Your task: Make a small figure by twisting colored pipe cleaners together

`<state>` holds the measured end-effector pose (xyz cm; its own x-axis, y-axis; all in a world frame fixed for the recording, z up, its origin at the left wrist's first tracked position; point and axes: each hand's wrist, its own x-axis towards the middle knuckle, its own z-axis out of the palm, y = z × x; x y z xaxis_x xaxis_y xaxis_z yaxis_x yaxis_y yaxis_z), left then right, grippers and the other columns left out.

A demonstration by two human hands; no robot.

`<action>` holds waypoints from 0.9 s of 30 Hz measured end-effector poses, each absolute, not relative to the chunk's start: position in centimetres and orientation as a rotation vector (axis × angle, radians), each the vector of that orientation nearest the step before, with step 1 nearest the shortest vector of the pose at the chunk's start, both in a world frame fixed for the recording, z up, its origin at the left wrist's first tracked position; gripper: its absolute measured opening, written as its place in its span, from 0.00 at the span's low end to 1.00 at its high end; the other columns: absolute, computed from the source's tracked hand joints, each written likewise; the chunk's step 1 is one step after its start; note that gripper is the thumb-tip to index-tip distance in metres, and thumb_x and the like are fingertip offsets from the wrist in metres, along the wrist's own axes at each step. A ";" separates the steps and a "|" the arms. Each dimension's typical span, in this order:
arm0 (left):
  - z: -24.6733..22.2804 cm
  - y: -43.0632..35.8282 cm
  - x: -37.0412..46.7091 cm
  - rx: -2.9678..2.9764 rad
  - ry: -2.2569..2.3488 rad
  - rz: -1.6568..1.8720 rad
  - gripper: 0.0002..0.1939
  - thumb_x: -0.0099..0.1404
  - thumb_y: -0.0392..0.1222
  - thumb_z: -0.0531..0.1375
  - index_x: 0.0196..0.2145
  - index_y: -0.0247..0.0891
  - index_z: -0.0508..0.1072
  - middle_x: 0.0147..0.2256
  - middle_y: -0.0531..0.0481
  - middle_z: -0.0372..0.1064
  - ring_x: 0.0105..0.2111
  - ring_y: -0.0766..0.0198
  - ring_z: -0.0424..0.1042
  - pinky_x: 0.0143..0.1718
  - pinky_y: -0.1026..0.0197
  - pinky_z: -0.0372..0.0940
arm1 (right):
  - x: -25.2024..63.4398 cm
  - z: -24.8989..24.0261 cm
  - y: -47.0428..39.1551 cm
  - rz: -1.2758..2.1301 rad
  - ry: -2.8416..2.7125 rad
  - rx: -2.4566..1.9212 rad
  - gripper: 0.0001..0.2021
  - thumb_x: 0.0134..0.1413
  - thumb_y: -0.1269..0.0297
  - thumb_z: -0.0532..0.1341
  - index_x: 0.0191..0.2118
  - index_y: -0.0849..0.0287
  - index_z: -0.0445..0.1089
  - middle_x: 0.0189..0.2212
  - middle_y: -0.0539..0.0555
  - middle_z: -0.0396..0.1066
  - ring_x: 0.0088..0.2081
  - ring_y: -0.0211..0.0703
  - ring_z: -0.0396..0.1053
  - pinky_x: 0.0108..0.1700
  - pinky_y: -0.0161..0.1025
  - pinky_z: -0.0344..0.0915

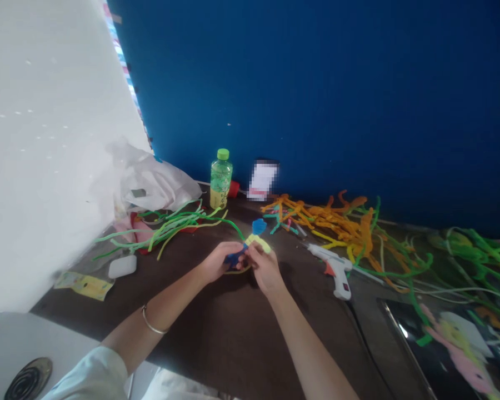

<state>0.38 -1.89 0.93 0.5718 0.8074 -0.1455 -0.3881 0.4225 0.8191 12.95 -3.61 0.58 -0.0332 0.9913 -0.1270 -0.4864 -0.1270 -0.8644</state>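
Note:
Near the middle of the dark table, a small figure of blue and yellow fuzzy stems is held between both hands. My left hand is closed round its lower blue part, thumb on top. Fingers of my right hand pinch it from the other side, just below a pale yellow piece. The blue top sticks up above the fingers. A green stem runs from the left towards the figure. Where the fingers meet, the inner part of the figure is hidden.
A white glue gun lies right of my hands, its cord trailing forward. Behind are a green-capped bottle, a phone and orange stems. Green stems, a white case and a plastic bag are left.

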 end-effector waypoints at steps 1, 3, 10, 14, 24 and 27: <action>1.0 -2.0 0.6 0.943 0.665 0.887 0.10 0.54 0.44 0.57 0.27 0.33 0.66 0.22 0.53 0.60 0.19 0.71 0.61 0.25 0.64 0.57 | 12.9 0.5 -3.5 1.451 -0.754 -0.925 0.10 0.38 0.60 0.67 0.24 0.60 0.67 0.17 0.46 0.64 0.18 0.31 0.59 0.19 0.31 0.56; 1.0 -2.3 0.8 1.217 0.848 1.065 0.10 0.54 0.43 0.58 0.31 0.34 0.66 0.26 0.52 0.64 0.24 0.68 0.64 0.28 0.63 0.60 | 12.9 0.4 -3.4 1.354 -0.742 -0.954 0.10 0.37 0.61 0.67 0.24 0.60 0.68 0.17 0.45 0.63 0.17 0.29 0.56 0.18 0.29 0.53; 0.0 -2.5 0.2 2.072 1.212 1.288 0.08 0.57 0.39 0.55 0.35 0.37 0.71 0.33 0.46 0.71 0.33 0.63 0.68 0.37 0.61 0.62 | 12.8 -0.8 -3.2 1.208 -0.794 -1.082 0.10 0.38 0.60 0.66 0.26 0.60 0.70 0.20 0.46 0.65 0.19 0.29 0.54 0.19 0.29 0.48; -0.1 -2.3 0.1 2.069 1.170 1.287 0.10 0.59 0.38 0.53 0.35 0.36 0.72 0.33 0.45 0.72 0.33 0.63 0.69 0.37 0.61 0.63 | 12.8 -1.0 -3.3 1.192 -0.815 -1.101 0.10 0.39 0.60 0.65 0.27 0.60 0.71 0.22 0.47 0.66 0.20 0.29 0.55 0.18 0.29 0.47; 1.4 -1.9 0.2 1.205 0.827 1.059 0.12 0.54 0.46 0.59 0.25 0.31 0.72 0.22 0.50 0.67 0.23 0.68 0.65 0.30 0.64 0.62 | 12.5 0.4 -3.3 1.377 -0.762 -1.021 0.11 0.37 0.58 0.66 0.26 0.60 0.71 0.17 0.47 0.65 0.18 0.30 0.58 0.17 0.29 0.50; 1.2 -1.7 0.1 0.946 0.703 0.954 0.12 0.51 0.44 0.62 0.24 0.30 0.71 0.22 0.50 0.65 0.22 0.70 0.64 0.30 0.63 0.62 | 12.7 0.8 -3.4 1.474 -0.768 -0.963 0.11 0.36 0.57 0.67 0.26 0.59 0.71 0.17 0.47 0.66 0.20 0.33 0.61 0.22 0.32 0.59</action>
